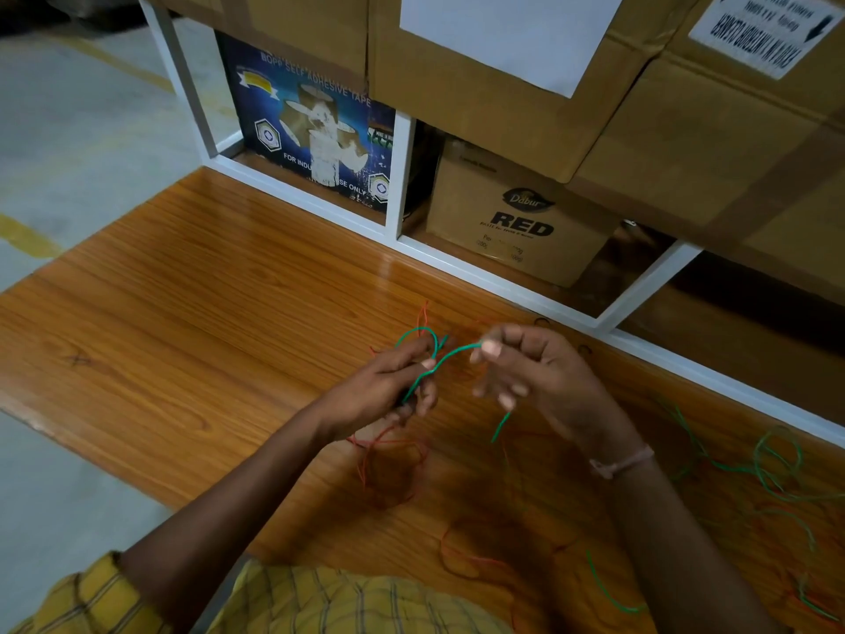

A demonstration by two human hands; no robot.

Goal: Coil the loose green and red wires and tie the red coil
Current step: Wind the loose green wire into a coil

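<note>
**Green wire held between both hands above the wooden table**

The left hand [388,391] is curling its fingers around a stretch of green wire [450,356], with a small green loop arching over its knuckles toward 12 o'clock. From that grip the wire is running toward 2 o'clock to the right hand [526,372], where thumb and forefinger are pinching it at the tip; the remaining right fingers are hanging loose and spread, though blur is softening them. A free green end is dangling below the right hand, toward 6 o'clock, above the table.

Both hands are hovering over the wooden table [205,313]. Thin red wire [388,450] is lying in loose loops on the tabletop directly at 6 o'clock from the left hand, and a few red strands are showing just past the hands at 12 o'clock. More loose green strands [777,459] are lying tangled on the table at 3 o'clock from the right hand, well apart from it.

A pale band [622,462] is sitting on the right wrist. Beyond the table's far edge, at 12 o'clock, a white-framed shelf [402,176] is holding a blue adhesive-tape carton [311,130] and a brown box marked RED [516,221].
</note>
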